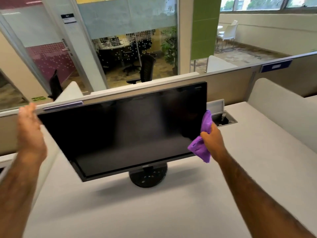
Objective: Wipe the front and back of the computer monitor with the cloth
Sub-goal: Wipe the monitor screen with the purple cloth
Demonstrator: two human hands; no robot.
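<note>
The monitor (123,129) stands on the white bench (171,212) on a round black stand (148,176). Its dark screen faces the person. Its long side runs from left to right and looks tipped in this view, with the left end lower.

The right hand (212,141) is at the right edge of the screen. Its grip is tight around a purple cloth (200,148), which is bunched up and touches that edge. So the screen lies to the left of the cloth. I think a wipe would have to go left, along the long side. The right hand is the one nearer to the job.

The left hand (30,127) is at the top left corner of the monitor. Its grip is wide, with the fingers straight, and it holds nothing. It is blurry, so I cannot tell if it touches the corner.

The back of the monitor is hidden. It sits close to a low partition (231,83), so there is little room behind it.

A small cable box (223,119) is set in the bench just beside the cloth. Past the partition are a glass wall (127,23) and a black chair (145,69).
</note>
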